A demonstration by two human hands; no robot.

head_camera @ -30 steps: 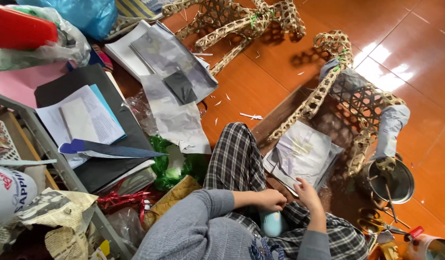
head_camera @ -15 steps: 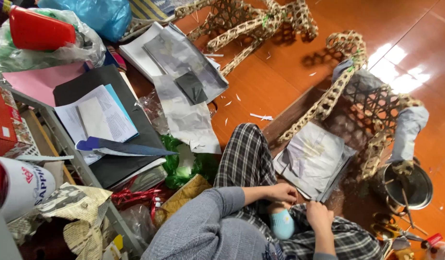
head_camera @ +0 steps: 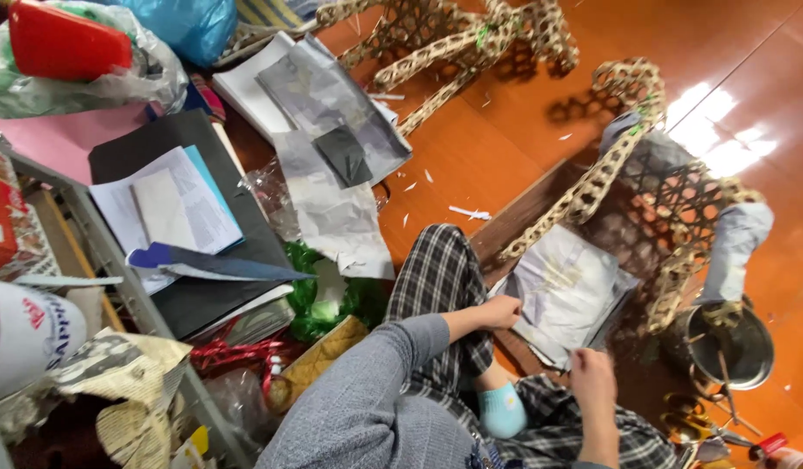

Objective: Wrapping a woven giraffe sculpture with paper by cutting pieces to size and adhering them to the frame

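Crumpled grey-white paper sheet (head_camera: 565, 291): lies on the dark wooden board (head_camera: 527, 213) on the floor, beside the plaid-trousered knee (head_camera: 440, 278). Head view, against half a second ago: the sheet sits in the same place; the left hand (head_camera: 499, 311) remains at its near-left edge, and the right hand (head_camera: 592, 375) has shifted slightly along its lower edge. Left grip: fingers curled and pressed onto the sheet's edge. Right grip: fingers pinching the sheet's lower corner.

Packages: red plastic box (head_camera: 67, 39) inside a clear bag, top left; blue plastic bag (head_camera: 189, 24), top centre; red-and-white printed container (head_camera: 32, 334), left edge.

Surface: polished orange-brown wooden floor (head_camera: 523, 130) with scattered paper scraps and woven bamboo lattice frames (head_camera: 445, 39). A steel pot (head_camera: 731, 347) stands at lower right.
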